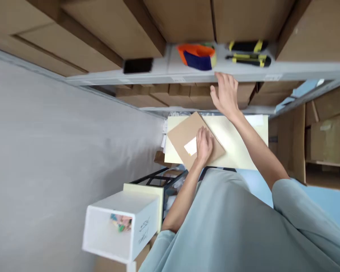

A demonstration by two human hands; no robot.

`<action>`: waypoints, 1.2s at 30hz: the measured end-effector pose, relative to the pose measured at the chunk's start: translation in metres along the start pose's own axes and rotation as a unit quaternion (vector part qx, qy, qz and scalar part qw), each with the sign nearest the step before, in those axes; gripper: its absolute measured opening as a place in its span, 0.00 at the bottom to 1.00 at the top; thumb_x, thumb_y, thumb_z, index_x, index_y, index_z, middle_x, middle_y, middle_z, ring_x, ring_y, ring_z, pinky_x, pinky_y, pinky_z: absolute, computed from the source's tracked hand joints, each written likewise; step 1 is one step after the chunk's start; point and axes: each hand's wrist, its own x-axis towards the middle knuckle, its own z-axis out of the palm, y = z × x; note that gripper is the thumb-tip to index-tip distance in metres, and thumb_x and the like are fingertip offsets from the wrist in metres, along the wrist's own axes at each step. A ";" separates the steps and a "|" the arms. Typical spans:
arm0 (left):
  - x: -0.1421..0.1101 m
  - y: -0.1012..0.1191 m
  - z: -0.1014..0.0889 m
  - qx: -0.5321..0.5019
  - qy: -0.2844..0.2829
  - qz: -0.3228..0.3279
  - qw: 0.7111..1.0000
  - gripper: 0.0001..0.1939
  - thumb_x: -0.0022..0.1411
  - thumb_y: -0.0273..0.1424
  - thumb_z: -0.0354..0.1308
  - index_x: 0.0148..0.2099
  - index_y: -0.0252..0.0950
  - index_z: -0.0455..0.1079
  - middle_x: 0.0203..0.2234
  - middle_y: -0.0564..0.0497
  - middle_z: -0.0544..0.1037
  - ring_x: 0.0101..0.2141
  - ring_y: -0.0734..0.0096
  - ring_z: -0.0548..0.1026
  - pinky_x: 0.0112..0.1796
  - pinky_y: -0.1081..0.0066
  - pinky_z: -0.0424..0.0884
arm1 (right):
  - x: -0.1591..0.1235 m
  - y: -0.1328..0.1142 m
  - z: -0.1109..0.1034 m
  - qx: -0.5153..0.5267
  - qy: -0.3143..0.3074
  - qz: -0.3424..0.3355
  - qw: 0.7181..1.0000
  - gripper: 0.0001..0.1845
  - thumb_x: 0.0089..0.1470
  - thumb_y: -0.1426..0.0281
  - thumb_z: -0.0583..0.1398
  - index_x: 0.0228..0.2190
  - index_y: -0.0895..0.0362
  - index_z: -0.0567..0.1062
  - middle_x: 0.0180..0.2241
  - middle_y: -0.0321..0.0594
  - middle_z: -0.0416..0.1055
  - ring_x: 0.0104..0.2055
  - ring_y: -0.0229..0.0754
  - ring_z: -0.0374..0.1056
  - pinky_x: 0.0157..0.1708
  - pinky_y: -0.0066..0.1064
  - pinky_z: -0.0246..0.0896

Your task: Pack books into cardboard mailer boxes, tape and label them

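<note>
A flat brown cardboard box (181, 132) with a white label (190, 146) lies turned at an angle on the pale table (235, 130). My left hand (204, 145) is on top of it, beside the label, with fingers bent and close together. My right hand (226, 94) is raised at the front edge of the metal shelf (158, 77), thumb apart from the fingers and nothing seen in the grasp. Just above it on the shelf are an orange and dark blue tape dispenser (198, 56) and yellow-black cutters (251, 58).
Brown cartons (184, 19) line the upper shelf, and a black flat object (138, 65) lies near its edge. To the left stands a white bin (116, 223) with small colourful items inside. An open large carton (328, 143) is at the right, a grey wall (59, 151) at the left.
</note>
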 end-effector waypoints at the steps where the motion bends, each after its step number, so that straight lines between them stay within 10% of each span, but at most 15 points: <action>1: -0.010 -0.004 0.006 0.009 -0.014 0.000 1.000 0.27 0.81 0.40 0.45 0.73 0.31 0.61 0.73 0.31 0.63 0.76 0.49 0.58 0.73 0.43 0.57 | -0.038 0.007 0.010 0.017 -0.016 0.045 0.999 0.37 0.77 0.55 0.35 0.74 0.61 0.56 0.72 0.60 0.57 0.75 0.66 0.52 0.71 0.69 0.45; 7: -0.039 -0.008 0.045 0.060 -0.045 0.019 0.997 0.27 0.82 0.40 0.39 0.73 0.34 0.62 0.75 0.33 0.61 0.77 0.52 0.53 0.74 0.41 0.54 | -0.257 0.013 0.051 0.178 -0.119 0.326 0.921 0.41 0.75 0.49 0.38 0.72 0.64 0.61 0.71 0.64 0.64 0.74 0.60 0.59 0.73 0.57 0.53; 11: -0.042 -0.008 0.060 0.091 -0.026 0.016 0.995 0.27 0.82 0.39 0.37 0.73 0.34 0.61 0.74 0.33 0.62 0.78 0.55 0.52 0.75 0.43 0.53 | -0.324 -0.004 0.056 0.276 -0.157 0.405 0.857 0.49 0.72 0.40 0.38 0.74 0.62 0.60 0.74 0.58 0.60 0.77 0.56 0.55 0.77 0.52 0.48; 22: -0.045 -0.012 0.067 0.107 -0.024 0.009 0.994 0.28 0.82 0.39 0.37 0.75 0.34 0.59 0.75 0.33 0.61 0.78 0.56 0.50 0.75 0.42 0.51 | -0.296 0.000 0.103 0.490 -0.254 0.371 0.747 0.57 0.66 0.30 0.42 0.77 0.58 0.57 0.80 0.44 0.46 0.82 0.48 0.38 0.81 0.43 0.31; 31: -0.045 -0.013 0.067 0.098 -0.036 -0.005 0.995 0.28 0.82 0.37 0.38 0.75 0.33 0.58 0.76 0.34 0.59 0.78 0.56 0.49 0.76 0.43 0.47 | -0.223 0.016 0.151 0.513 -0.285 0.318 0.744 0.43 0.73 0.40 0.43 0.77 0.47 0.57 0.79 0.34 0.49 0.83 0.42 0.36 0.82 0.47 0.24; 36: -0.045 -0.013 0.066 0.106 -0.032 0.002 0.994 0.28 0.82 0.38 0.36 0.75 0.33 0.59 0.76 0.33 0.60 0.78 0.57 0.50 0.76 0.44 0.49 | -0.241 0.019 0.143 0.501 -0.293 0.339 0.741 0.43 0.74 0.43 0.43 0.77 0.53 0.55 0.80 0.36 0.44 0.83 0.43 0.33 0.81 0.44 0.25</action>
